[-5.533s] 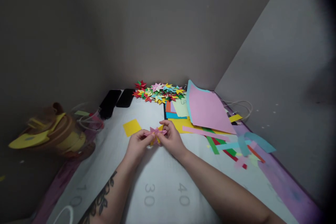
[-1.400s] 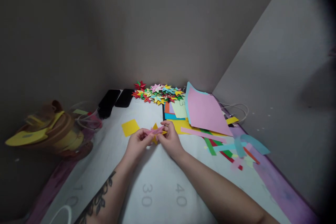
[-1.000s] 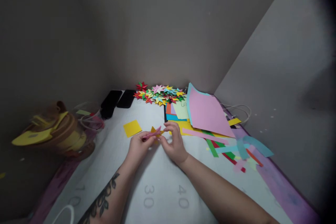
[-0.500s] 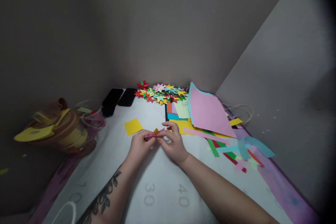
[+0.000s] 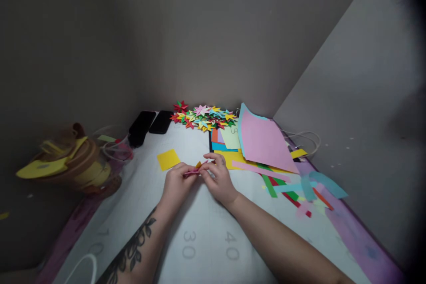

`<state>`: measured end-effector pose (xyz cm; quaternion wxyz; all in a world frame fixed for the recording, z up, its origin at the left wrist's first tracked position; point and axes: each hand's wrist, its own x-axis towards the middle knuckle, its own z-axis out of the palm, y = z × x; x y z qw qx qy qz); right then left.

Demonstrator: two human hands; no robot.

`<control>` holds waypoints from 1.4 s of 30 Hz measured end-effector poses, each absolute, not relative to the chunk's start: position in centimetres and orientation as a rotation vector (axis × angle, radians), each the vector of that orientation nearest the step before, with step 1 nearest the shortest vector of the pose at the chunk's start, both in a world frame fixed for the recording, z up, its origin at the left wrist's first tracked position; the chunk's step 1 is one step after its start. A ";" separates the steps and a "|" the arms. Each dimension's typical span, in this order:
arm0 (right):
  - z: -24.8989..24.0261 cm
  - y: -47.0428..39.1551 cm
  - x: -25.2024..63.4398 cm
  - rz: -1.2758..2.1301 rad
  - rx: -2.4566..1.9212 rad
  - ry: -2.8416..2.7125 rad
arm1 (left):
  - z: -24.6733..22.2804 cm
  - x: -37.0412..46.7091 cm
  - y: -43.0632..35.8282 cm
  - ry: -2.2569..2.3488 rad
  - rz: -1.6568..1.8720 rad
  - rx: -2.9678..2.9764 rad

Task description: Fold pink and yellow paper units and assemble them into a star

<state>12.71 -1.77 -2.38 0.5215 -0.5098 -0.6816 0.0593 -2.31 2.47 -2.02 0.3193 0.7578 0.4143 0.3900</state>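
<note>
Over the middle of the white sheet, a small folded paper piece (image 5: 198,165) in pink and yellow is held between both hands. My left hand (image 5: 177,182) is closed on its left end, with a pink edge showing past the thumb. On the other side, my right hand (image 5: 218,179) pinches the piece between thumb and fingers, its upper fingers curled above. The fingers hide most of the folds. Just beyond my left hand lies a flat yellow paper square (image 5: 168,159). Several folded paper stars (image 5: 203,117) in many colours are heaped at the back.
Pink and light blue sheets (image 5: 266,137) lean over coloured paper at the back right, with paper strips and scraps (image 5: 293,191) in front. Two black phones (image 5: 161,122) lie at the back left. A brown pot (image 5: 83,164) with yellow pieces stands at the left edge.
My right fingers have curled in slightly closer on the folded paper piece. Otherwise the hands and the things on the table stay nearly as they were.
</note>
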 end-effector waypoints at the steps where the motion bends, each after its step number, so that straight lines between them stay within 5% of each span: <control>1: -2.4 -1.7 12.7 0.136 -1.231 -1.638 | -2.0 -2.4 2.4 1.085 1.028 2.047; 42: -2.7 -1.7 12.6 0.175 -1.230 -1.638 | -1.5 -2.1 2.3 1.146 0.978 1.972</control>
